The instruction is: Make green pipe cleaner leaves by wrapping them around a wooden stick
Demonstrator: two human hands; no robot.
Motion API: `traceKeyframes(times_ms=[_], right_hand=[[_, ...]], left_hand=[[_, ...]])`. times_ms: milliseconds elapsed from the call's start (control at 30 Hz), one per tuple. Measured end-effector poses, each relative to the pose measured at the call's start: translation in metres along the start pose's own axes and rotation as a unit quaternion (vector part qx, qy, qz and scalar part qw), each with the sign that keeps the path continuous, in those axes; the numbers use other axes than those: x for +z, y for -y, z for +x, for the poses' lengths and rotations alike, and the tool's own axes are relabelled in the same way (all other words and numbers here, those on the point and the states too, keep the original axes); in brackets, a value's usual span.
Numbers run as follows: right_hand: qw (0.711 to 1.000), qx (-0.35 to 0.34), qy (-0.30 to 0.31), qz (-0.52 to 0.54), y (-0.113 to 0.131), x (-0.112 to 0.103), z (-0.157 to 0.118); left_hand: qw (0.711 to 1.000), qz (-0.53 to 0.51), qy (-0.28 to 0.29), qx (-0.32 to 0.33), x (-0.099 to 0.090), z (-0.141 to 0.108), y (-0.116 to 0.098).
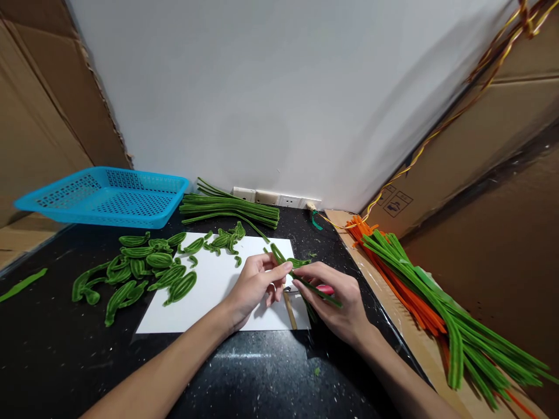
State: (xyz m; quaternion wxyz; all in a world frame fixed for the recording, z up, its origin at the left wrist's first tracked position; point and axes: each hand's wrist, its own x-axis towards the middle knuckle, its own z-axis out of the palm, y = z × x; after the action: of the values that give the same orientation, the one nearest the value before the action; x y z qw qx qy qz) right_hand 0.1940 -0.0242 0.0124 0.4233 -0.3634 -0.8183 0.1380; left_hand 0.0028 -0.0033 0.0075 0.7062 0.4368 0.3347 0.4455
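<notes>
Over a white sheet of paper [187,314], my left hand [255,285] pinches a dark green pipe cleaner [276,254] bent into a narrow loop. My right hand [340,294] is closed on the same pipe cleaner, its tail running under the fingers. Beneath my right hand lies a tool with a pink handle [325,289], mostly hidden. A thin brown stick [290,311] rests on the paper below my fingers. To the left, several leaf shapes of coiled green pipe cleaner [159,260] are spread over paper and counter, with smaller curled pieces [227,238] at the paper's back edge.
A blue perforated basket [166,215] stands at the back left. Behind the paper lies a bundle of dark green pipe cleaners [231,208], near a power strip [288,201]. Bright green [419,279] and orange pipe cleaners [406,302] lie on cardboard at right. Twisted yellow wire [430,138] crosses above.
</notes>
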Motion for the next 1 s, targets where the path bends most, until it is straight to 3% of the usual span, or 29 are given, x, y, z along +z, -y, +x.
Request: traceKeyframes(times_ms=[267, 433, 567, 767, 1000], right_hand=[[0.985, 0.15, -0.023, 0.086, 0.003, -0.003, 0.002], [0.963, 0.219, -0.026, 0.157, 0.0, 0.0, 0.003], [0.935, 0.258, -0.034, 0.24, 0.003, 0.002, 0.005], [0.865, 0.31, 0.0, 0.395, 0.002, -0.002, 0.008], [0.852, 0.318, 0.062, 0.412, -0.002, -0.016, 0.012]], left_hand=[[0.999, 0.016, 0.03, 0.028, 0.001, 0.001, 0.002], [0.996, 0.078, 0.041, 0.03, -0.002, 0.0, -0.001], [0.991, 0.129, 0.032, 0.028, -0.001, -0.002, -0.004], [0.99, 0.137, 0.015, 0.014, 0.003, -0.002, 0.002], [0.989, 0.147, -0.03, -0.003, 0.006, -0.004, 0.009]])
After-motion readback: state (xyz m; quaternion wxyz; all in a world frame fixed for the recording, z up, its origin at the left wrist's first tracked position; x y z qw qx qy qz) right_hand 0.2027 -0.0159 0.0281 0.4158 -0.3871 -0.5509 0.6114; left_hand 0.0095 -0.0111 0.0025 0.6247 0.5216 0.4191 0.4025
